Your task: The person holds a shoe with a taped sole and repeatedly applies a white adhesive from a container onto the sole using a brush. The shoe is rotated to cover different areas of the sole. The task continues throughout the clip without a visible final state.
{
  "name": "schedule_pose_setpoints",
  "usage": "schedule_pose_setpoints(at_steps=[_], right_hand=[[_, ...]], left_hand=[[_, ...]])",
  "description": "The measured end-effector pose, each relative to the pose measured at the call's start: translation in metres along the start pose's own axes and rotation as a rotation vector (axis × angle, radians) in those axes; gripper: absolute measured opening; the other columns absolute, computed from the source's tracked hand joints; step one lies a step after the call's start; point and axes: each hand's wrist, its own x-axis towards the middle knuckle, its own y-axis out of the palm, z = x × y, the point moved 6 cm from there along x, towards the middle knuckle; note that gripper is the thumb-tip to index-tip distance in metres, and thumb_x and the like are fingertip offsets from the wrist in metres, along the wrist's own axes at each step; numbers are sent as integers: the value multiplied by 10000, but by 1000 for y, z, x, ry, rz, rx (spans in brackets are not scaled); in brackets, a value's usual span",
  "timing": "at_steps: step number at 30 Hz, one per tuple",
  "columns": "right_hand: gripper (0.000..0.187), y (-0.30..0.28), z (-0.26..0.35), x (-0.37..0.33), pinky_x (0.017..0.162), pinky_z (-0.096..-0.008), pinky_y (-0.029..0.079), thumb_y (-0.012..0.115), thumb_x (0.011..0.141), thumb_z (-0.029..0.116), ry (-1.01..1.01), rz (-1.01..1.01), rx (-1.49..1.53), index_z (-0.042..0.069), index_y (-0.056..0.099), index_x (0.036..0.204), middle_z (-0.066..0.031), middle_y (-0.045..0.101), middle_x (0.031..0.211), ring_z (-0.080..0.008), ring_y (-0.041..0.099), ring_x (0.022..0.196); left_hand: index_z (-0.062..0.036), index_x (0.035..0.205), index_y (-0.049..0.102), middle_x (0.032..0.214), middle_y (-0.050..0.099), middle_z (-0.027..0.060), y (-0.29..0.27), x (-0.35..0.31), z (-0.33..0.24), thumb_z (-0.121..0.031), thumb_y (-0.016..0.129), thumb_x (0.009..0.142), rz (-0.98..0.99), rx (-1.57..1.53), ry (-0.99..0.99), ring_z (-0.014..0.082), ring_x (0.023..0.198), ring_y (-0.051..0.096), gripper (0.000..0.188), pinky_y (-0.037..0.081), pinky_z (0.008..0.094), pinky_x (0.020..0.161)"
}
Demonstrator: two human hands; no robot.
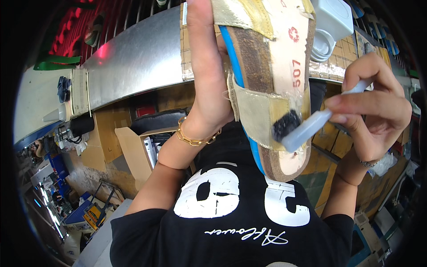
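Observation:
In my left hand (212, 89) I hold a half-made sandal (278, 53) with its underside toward me. Cream strap ends are folded over its pale insole board, which has brown edges and red print. A blue edge, perhaps of a last, shows along its left side. My left fingers are partly hidden behind it. My right hand (376, 104) pinches the white handle of a small brush (307, 131). The black bristles rest on the folded strap near the sandal's lower end, where the surface looks wet and yellowish.
A white plastic bottle (333, 22) with a round opening stands on the cardboard-covered bench at upper right. A shiny metal surface (138, 53) runs to the left, beside a red-lit rack (73, 31). An open cardboard box (133, 151) is below my left forearm.

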Motion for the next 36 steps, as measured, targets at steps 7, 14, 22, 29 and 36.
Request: schedule_pose_setpoints(at_steps=[7, 14, 22, 29, 36], right_hand=[[214, 5, 3, 7, 653, -259, 352, 815, 652, 177, -41, -17, 222, 44, 788, 817, -73, 589, 791, -158, 528, 745], [128, 13, -1, -15, 688, -255, 422, 761, 761, -6, 197, -186, 87, -41, 764, 884, -102, 596, 883, -161, 553, 802], [232, 23, 32, -22, 635, -262, 408, 799, 628, -2, 93, -184, -277, -7, 776, 860, -97, 596, 842, -175, 560, 762], [233, 21, 15, -15, 648, -258, 393, 766, 618, 50, 193, -178, -34, 10, 794, 846, -94, 602, 867, -173, 549, 742], [213, 27, 13, -13, 622, -251, 360, 772, 557, 125, 70, -41, 100, 67, 810, 759, -70, 605, 801, -146, 521, 699]], left_hand=[[-31, 1528, 317, 1471, 466, 174, -15, -5, -10, -585, 404, 1012, -64, 6, 141, 255, 1315, 491, 761, 399, 398, 1109], [-28, 1552, 278, 1522, 419, 176, -33, -16, -39, -528, 453, 1029, -195, 249, 537, 264, 1366, 443, 744, 353, 404, 1155], [-53, 1603, 150, 1597, 298, 199, -58, -53, -50, -240, 550, 1024, -507, 1240, 1099, 306, 1444, 347, 728, 274, 442, 1200], [-78, 1593, 197, 1567, 354, 192, -54, -30, -48, -413, 423, 1049, -271, 597, 787, 305, 1404, 409, 679, 332, 450, 1176], [-72, 1559, 296, 1495, 463, 183, -24, 9, -35, -650, 276, 1032, 118, -124, 180, 293, 1342, 498, 782, 415, 452, 1128]])
